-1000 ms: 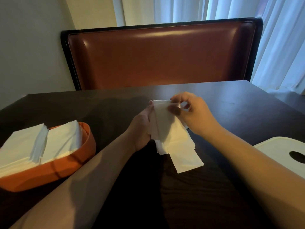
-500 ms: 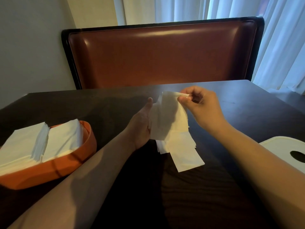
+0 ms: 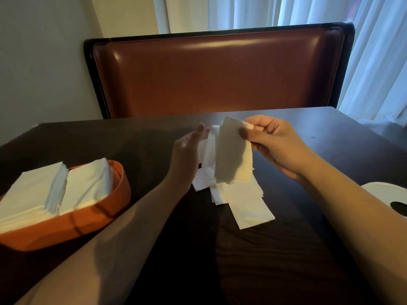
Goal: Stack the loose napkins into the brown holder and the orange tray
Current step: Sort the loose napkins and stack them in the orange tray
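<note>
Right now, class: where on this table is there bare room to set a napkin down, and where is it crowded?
Bare table lies near, between the forearms, and far, below the chair back. It is crowded at centre, where loose napkins lie under the left hand and right hand, and at left, where the orange tray is filled.

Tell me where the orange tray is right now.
In the head view the orange tray sits on the dark table at the left edge, holding two napkin stacks, left of the left forearm.
</note>
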Motion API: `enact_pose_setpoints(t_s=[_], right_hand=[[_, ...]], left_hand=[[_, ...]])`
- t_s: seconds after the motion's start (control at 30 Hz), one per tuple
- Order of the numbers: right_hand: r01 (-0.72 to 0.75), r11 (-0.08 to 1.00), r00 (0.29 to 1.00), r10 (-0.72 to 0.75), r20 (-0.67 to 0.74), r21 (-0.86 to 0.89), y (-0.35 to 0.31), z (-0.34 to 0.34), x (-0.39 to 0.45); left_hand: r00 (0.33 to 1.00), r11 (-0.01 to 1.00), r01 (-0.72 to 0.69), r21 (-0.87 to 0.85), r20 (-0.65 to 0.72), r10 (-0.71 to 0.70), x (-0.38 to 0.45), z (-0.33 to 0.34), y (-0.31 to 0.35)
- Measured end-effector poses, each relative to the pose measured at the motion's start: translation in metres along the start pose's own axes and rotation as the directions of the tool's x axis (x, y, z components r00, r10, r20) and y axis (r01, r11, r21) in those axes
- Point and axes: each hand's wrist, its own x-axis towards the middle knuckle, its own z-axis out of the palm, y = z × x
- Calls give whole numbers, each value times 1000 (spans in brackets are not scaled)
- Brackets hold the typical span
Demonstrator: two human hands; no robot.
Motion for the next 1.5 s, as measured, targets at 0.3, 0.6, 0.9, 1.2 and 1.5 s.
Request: enact_pose_setpoints(t_s=[0.3, 0.6, 0.9, 1.2, 1.5], right_hand=[[-5, 996, 995, -4, -98, -93, 1, -3, 0], [-4, 995, 978, -17, -208, -103, 8, -3, 5], [-14, 979, 966, -39, -254, -203, 19, 12, 6], [13, 989, 966, -52, -253, -150, 19, 18, 4], [-4, 990, 976, -26, -216, -138, 10, 25, 1]], left_hand=[[973, 987, 59, -150, 232, -23, -6, -1, 7], [967, 943, 228, -242, 170, -190, -6, 4, 13], [937, 902, 330, -279, 212, -277, -7, 9, 11], [904, 896, 351, -271, 347, -249, -9, 10, 11], [778, 786, 537, -307, 539, -322, -16, 12, 16]])
